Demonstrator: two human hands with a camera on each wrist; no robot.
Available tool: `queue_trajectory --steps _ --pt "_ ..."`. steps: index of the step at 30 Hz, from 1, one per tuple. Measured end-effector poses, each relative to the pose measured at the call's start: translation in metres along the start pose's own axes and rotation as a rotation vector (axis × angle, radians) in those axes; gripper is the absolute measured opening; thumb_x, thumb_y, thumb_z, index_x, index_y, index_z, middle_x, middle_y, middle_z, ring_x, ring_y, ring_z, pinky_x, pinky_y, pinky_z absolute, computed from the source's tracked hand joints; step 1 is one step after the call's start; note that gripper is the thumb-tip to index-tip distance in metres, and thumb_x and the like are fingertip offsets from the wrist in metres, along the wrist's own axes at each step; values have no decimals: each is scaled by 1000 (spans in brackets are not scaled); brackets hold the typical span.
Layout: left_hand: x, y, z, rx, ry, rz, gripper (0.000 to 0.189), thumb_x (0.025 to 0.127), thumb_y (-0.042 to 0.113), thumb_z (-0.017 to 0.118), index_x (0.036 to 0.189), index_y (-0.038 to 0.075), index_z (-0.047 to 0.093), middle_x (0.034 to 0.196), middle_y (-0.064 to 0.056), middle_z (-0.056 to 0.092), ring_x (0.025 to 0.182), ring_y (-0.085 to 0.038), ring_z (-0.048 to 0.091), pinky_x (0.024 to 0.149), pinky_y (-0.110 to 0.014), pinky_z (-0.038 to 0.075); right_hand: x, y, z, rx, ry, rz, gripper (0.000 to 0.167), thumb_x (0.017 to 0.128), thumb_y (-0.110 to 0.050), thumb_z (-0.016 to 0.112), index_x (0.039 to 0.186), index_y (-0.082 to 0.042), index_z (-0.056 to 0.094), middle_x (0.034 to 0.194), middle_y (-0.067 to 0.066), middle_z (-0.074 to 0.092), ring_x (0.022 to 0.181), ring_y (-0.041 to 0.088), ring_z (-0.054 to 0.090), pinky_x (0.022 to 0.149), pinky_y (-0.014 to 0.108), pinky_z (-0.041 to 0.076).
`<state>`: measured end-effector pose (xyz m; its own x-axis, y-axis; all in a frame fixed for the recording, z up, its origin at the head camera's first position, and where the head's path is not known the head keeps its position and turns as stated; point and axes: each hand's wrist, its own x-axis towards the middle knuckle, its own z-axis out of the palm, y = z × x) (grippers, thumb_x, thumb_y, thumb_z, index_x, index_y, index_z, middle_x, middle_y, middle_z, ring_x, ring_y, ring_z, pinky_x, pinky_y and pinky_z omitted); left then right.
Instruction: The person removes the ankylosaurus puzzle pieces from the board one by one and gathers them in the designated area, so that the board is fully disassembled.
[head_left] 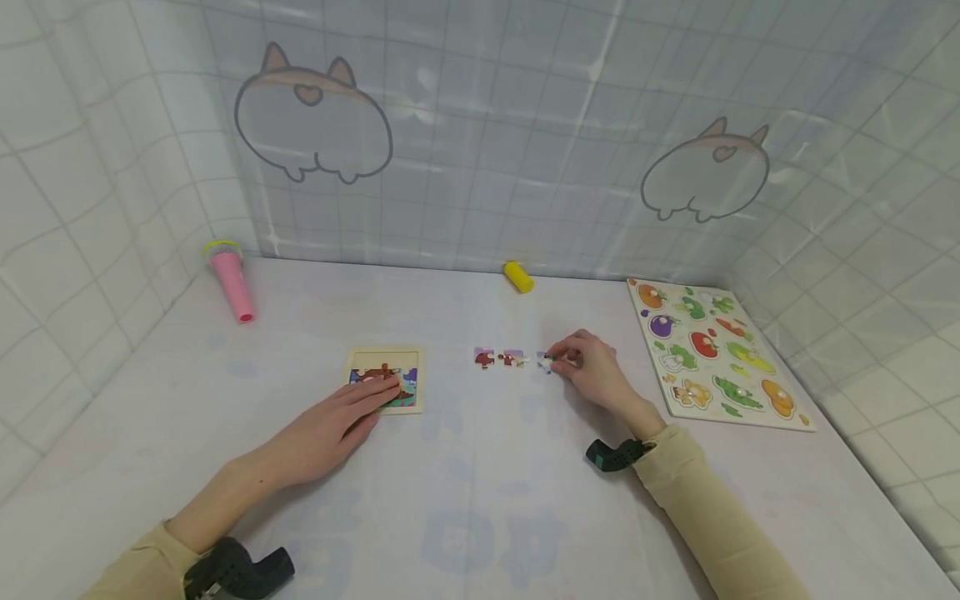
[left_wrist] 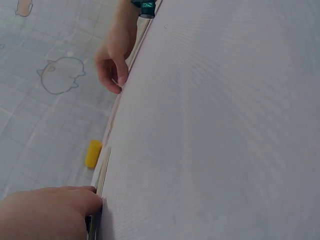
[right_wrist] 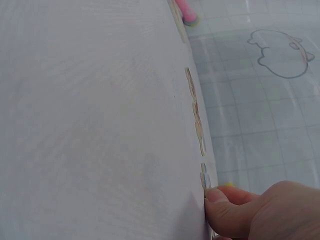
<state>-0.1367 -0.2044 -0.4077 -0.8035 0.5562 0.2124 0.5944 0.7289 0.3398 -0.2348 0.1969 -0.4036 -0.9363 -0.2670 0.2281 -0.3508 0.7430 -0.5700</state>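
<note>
Left hand [head_left: 322, 433]: rests outstretched on the framed puzzle [head_left: 408, 388]
Right hand [head_left: 592, 371]: pinches a puzzle piece [head_left: 544, 363] on the desk [head_left: 465, 458], near two loose pieces [head_left: 513, 358]
Blue marks [head_left: 457, 537]: resemble characters, too faint to read

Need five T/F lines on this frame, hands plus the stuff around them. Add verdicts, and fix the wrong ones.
1. The left hand rests on the framed puzzle. True.
2. The pink toy stands upright. False: the pink toy lies on its side, left of the framed puzzle in the head view.
3. The right hand pinches a loose puzzle piece. True.
4. The yellow cylinder sits on the picture board. False: the yellow cylinder lies apart from it, to the left of the picture board in the head view.
5. The right sleeve is beige. True.
</note>
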Motion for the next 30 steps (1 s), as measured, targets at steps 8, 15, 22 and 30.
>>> queue_trajectory --steps 8,15,22,30 --pt "0 0 0 1 2 -3 48 100 12 60 147 12 51 154 -5 46 143 -27 41 114 -53 36 0 -1 -1 -4 5 -3 12 87 -6 76 98 -9 76 102 8 68 93 26 59 89 49 32" --pt "0 0 1 -7 6 -11 48 100 13 60 147 13 51 154 -5 46 143 -28 41 114 -53 35 1 -1 0 -11 5 4 16 87 -8 77 103 -9 76 103 7 69 91 24 58 88 46 30" --pt "1 1 1 -49 8 -46 47 101 14 58 147 14 51 154 -6 46 144 -28 41 115 -53 35 1 0 0 -11 12 -8 15 87 -8 77 102 -9 76 103 7 69 90 24 58 87 44 30" --pt "1 -2 2 -91 -13 -88 46 101 14 57 147 15 51 155 -5 45 145 -30 39 116 -54 33 0 -2 -1 3 10 1 14 86 -7 76 100 -8 76 104 8 69 91 25 58 89 48 30"
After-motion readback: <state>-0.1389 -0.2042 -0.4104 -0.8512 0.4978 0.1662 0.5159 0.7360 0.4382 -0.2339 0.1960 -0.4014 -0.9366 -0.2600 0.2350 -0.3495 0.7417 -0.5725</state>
